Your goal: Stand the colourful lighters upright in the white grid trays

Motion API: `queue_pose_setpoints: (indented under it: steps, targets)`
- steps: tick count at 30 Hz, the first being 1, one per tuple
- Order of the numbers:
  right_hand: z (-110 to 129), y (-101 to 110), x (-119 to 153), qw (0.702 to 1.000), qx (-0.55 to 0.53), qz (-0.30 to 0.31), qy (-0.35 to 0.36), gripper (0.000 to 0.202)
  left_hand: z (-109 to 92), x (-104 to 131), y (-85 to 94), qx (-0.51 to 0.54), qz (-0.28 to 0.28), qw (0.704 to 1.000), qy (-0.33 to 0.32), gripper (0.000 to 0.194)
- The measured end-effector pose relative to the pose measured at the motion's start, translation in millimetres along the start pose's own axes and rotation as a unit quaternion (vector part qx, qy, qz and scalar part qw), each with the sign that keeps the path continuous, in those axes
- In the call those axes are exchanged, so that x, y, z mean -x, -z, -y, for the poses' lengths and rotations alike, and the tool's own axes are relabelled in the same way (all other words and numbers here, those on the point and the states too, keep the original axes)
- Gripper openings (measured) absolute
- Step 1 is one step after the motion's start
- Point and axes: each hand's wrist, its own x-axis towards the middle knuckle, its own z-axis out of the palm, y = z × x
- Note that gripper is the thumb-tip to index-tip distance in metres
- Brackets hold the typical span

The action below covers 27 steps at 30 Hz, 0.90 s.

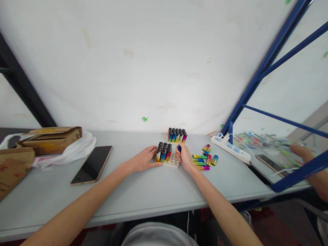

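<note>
A white tray (171,160) with rows of round-edged slots stands on the grey table, its left part filled with upright black-topped lighters (163,152) in metallic rainbow colours. My left hand (143,159) is closed round the tray's left end, thumb along the front and fingers behind. Over the tray's right part, my right hand (185,158) is closed on a dark blue lighter (179,148); the fingers hide most of it. Just right of this hand lie several loose shiny coloured tubes (199,160), which look like lighter sleeves.
Behind the tray stands a block of upright lighters (177,134) near the wall. A phone (92,164), a white plastic bag (68,150) and cardboard boxes (55,141) are at left. A white power strip (230,147) lies at right by a blue metal frame (252,87). Beyond it, another person's hand (299,151) shows.
</note>
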Motion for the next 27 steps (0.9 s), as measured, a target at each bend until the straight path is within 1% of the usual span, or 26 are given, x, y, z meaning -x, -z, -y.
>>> queue_pose_setpoints:
  steps: [7, 11, 13, 16, 19, 21, 24, 27]
  targets:
    - [-4.3, -1.4, 2.6, 1.0, 0.028, 0.008, 0.013, 0.051, 0.1, -0.3, -0.8, -0.003, -0.004, 1.0, -0.005, 0.073]
    - [-3.6, 0.2, 1.4, 1.0, 0.023, -0.001, 0.013, 0.059, 2.6, -0.8, -2.5, 0.001, -0.007, 1.0, -0.01, 0.074]
    - [-1.2, 2.3, 0.4, 0.999, 0.019, 0.011, 0.023, 0.065, 3.7, -1.2, -3.2, 0.0, -0.004, 1.0, -0.009, 0.076]
    - [4.3, 7.7, 0.9, 0.995, 0.021, 0.045, 0.088, 0.067, 4.4, -1.7, -3.7, -0.001, -0.002, 1.0, -0.007, 0.077]
    - [10.7, 15.0, 6.7, 0.981, 0.083, 0.061, 0.163, 0.06, 3.7, -1.5, -3.7, 0.006, -0.008, 1.0, -0.012, 0.076]
    - [14.7, 19.2, 14.0, 0.964, 0.15, 0.06, 0.211, 0.051, 2.6, -1.2, -3.4, 0.009, -0.012, 1.0, -0.016, 0.074]
    - [19.7, 22.2, 28.6, 0.93, 0.23, 0.06, 0.28, 0.038, 0.6, -0.7, -2.4, 0.008, -0.008, 1.0, -0.012, 0.073]
    - [22.3, 21.9, 41.4, 0.903, 0.293, 0.075, 0.304, 0.03, -1.1, -0.1, -1.2, 0.008, -0.005, 1.0, -0.006, 0.073]
